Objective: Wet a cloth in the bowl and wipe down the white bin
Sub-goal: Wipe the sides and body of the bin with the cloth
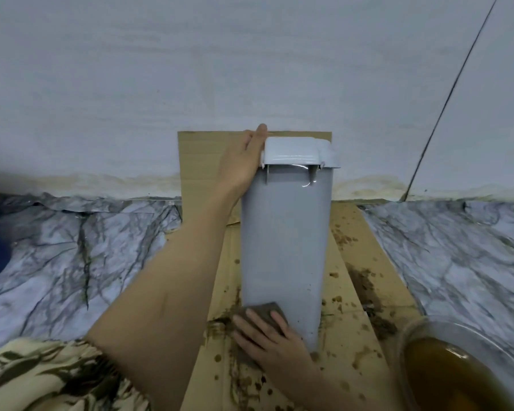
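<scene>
The white bin [285, 241] lies lengthwise on flattened cardboard [353, 298], its lid [297, 151] at the far end near the wall. My left hand [244, 161] grips the bin's far left side beside the lid. My right hand [267, 336] presses a dirty brown cloth [269, 314] flat against the bin's near end, fingers spread over it. The bin's surface looks wet and glossy. A clear bowl [445, 330] of murky brown water stands at the lower right.
Brown splashes and smears dot the cardboard around the bin. Marble-patterned sheeting [72, 256] covers the floor on both sides. A white wall [190, 69] with a stained base rises behind, with a cardboard piece leaning on it. A patterned sleeve [51, 378] fills the lower left.
</scene>
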Tool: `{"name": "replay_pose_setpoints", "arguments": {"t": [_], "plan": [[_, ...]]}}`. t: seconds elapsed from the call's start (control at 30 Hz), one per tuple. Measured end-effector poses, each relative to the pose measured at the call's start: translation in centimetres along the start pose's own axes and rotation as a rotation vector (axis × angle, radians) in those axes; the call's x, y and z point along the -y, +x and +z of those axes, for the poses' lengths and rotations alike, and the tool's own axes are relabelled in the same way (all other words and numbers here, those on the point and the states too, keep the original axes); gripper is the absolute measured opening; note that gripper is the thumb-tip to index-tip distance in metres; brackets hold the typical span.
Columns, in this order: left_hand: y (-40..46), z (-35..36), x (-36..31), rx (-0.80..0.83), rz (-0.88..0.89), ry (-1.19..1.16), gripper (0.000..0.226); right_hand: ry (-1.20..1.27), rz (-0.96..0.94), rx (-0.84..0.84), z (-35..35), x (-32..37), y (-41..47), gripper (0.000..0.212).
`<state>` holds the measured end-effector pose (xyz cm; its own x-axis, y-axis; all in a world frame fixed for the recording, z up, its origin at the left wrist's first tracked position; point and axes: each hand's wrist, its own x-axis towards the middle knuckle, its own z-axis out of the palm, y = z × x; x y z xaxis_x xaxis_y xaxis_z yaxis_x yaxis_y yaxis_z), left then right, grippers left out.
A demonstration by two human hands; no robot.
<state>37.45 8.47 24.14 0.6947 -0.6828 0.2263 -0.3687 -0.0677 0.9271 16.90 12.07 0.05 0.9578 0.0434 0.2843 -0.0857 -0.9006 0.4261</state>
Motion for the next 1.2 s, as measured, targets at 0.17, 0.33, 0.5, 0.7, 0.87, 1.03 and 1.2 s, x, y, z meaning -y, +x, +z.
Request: {"name": "replay_pose_setpoints", "arguments": {"t": [0.17,0.33,0.5,0.7,0.87,1.03,1.2], "plan": [[0.5,0.1,0.4,-0.002,0.044,0.009,0.034,0.141,0.181,-0.136,-0.6,-3.9,-4.3,0.046],[1.2,0.9,0.2,-0.017,0.006,0.015,0.033,0.702,0.622,-0.369,-5.3,-11.6,3.1,0.055],[1.4,0.9,-0.1,-0.054,-0.027,0.002,0.041,0.908,0.746,-0.501,-4.0,-9.9,4.4,0.057],[1.3,1.6,-0.3,-0.068,-0.023,-0.005,0.037,0.858,0.853,-0.108,1.5,1.5,-6.2,0.087],[1.3,1.5,-0.2,-0.054,-0.028,-0.021,0.035,1.157,0.951,-0.409,-2.8,-3.6,-0.5,0.063],[1.2,1.2,0.0,-0.057,0.002,-0.039,0.034,1.212,1.002,-0.654,-7.8,-14.0,8.0,0.057],[1.0,0.9,0.1,-0.046,0.004,-0.049,0.033,0.988,0.928,-0.801,-8.7,-14.2,9.7,0.043]]}}
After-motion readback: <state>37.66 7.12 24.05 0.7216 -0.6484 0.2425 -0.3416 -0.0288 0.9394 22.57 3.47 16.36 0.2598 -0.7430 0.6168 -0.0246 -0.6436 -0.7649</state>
